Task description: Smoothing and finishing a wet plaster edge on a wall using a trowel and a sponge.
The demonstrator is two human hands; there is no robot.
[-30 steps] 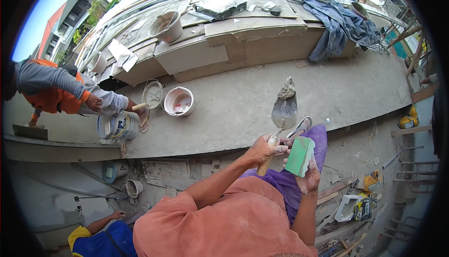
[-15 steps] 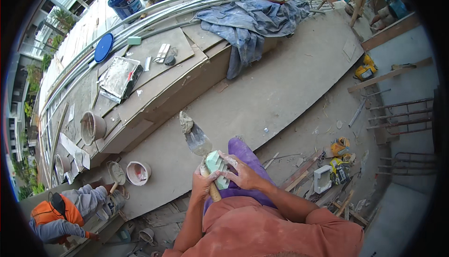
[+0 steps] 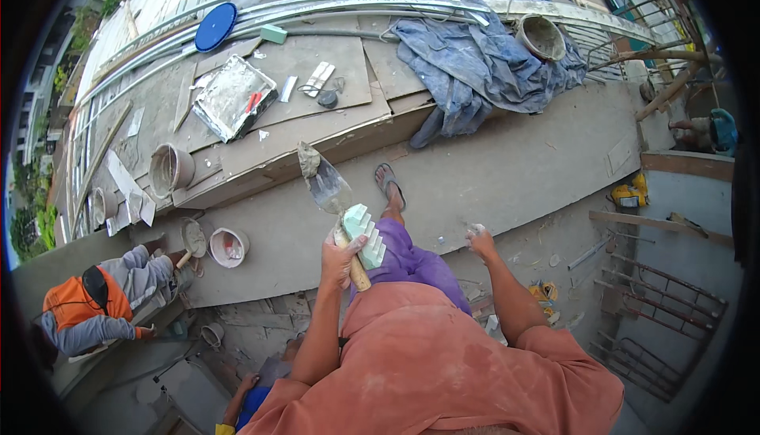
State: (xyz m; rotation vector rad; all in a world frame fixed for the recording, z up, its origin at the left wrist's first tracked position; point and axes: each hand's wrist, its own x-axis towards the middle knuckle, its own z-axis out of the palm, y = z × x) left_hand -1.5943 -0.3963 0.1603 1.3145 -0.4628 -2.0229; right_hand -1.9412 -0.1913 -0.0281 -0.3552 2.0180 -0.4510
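My left hand [image 3: 342, 257] grips a trowel [image 3: 329, 191] by its wooden handle and also holds a pale green stepped block [image 3: 367, 235] against it. The trowel's blade points away from me, with a lump of grey mortar [image 3: 308, 159] at its tip. White smears mark the fingers. Off to the right, my right hand [image 3: 479, 242] hangs apart from the block, its fingers curled in and nothing visible in them. Beneath both hands are my purple trousers and one sandalled foot [image 3: 389, 183] on the grey walkway [image 3: 507, 158].
A raised ledge ahead carries a mortar-smeared tray [image 3: 235, 98], a blue lid [image 3: 215, 27], metal channels and a blue tarp [image 3: 483, 63]. Buckets [image 3: 229, 246] stand at left by a person in an orange vest [image 3: 91, 300]. Another person [image 3: 257, 391] is below. Metal frames [image 3: 665, 300] lie right.
My right hand has let go of the green block and swung out to the right. The left hand keeps the block and trowel. My view has shifted, and a sandalled foot now shows ahead.
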